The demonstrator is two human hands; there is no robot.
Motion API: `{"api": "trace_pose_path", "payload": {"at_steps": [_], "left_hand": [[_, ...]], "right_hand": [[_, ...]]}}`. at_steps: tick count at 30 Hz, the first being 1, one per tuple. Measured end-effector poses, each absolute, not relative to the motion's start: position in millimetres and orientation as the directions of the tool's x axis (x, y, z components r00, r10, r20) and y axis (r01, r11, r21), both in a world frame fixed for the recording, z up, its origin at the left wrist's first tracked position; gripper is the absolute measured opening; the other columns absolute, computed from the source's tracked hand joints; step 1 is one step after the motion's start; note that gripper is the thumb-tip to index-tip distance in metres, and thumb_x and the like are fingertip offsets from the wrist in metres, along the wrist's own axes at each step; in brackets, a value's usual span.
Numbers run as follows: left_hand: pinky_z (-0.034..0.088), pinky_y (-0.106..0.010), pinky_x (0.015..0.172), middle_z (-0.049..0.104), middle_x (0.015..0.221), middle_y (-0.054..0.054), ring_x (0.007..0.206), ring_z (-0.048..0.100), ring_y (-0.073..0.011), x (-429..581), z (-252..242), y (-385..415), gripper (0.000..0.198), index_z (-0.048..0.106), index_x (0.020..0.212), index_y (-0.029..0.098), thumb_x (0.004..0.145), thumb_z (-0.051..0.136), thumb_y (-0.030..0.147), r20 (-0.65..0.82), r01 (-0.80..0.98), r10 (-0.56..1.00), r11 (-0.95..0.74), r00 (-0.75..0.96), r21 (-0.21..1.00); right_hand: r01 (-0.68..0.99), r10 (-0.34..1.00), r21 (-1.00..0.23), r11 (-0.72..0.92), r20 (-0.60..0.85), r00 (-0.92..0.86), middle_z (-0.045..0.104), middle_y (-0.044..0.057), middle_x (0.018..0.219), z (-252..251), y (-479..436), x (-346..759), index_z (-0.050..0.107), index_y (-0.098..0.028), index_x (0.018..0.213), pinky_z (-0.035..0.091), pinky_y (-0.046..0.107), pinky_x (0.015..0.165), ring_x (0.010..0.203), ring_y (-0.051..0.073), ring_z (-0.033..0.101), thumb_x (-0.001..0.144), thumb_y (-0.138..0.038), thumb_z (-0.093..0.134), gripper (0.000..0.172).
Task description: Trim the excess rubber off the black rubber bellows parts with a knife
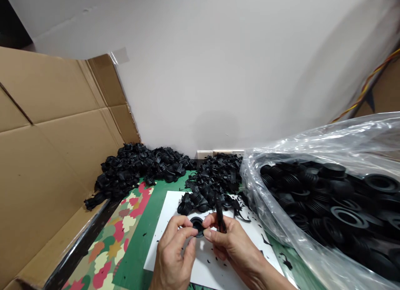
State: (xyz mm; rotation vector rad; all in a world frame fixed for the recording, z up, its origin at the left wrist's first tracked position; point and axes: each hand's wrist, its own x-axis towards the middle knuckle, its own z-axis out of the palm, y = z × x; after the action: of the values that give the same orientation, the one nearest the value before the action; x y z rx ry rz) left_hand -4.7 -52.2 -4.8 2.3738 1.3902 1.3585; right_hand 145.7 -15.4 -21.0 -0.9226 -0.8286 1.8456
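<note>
Both hands meet over a white sheet point(168, 244) at the bottom centre. My left hand point(173, 256) pinches a small black ribbed rubber part point(197, 226) between thumb and forefinger. My right hand point(233, 244) grips the same part from the right and also holds a thin black tool point(220, 215) that sticks up past its fingers. A few more black rubber parts point(192, 203) lie on the sheet just beyond the hands, with black trimmings scattered round them.
Heaps of black rubber pieces point(137, 167) lie along the white wall. A clear plastic bag point(328, 206) full of black ribbed parts fills the right side. A cardboard box wall point(53, 136) stands on the left. A green mat point(156, 198) and a floral cloth point(115, 240) cover the table.
</note>
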Motion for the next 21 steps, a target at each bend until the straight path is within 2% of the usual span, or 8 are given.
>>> {"api": "trace_pose_path", "payload": {"at_steps": [14,21], "left_hand": [[0.056,-0.028,0.068,0.061,0.090,-0.008,0.081,0.065,-0.0191,-9,-8,-51,0.023,0.063,0.090,0.019,0.080,0.051,0.003,0.639,0.674,0.736,-0.590,0.223,0.444],[0.054,-0.026,0.067,0.060,0.089,-0.007,0.078,0.064,-0.0178,-9,-12,-51,0.019,0.063,0.087,0.020,0.081,0.052,0.006,0.659,0.659,0.727,-0.593,0.191,0.462]], "right_hand": [[-0.397,0.920,-0.847,-0.353,-0.237,-0.313,0.041,-0.011,0.048,-24,-15,145,0.053,-0.019,0.069,0.022,0.018,0.034,0.033,0.002,0.028,0.056,-0.026,0.074,0.026],[-0.274,0.951,-0.937,-0.216,-0.138,-0.276,0.050,-0.008,0.056,-34,-9,142,0.055,-0.020,0.073,0.025,0.019,0.035,0.036,0.004,0.032,0.057,-0.030,0.076,0.029]]}}
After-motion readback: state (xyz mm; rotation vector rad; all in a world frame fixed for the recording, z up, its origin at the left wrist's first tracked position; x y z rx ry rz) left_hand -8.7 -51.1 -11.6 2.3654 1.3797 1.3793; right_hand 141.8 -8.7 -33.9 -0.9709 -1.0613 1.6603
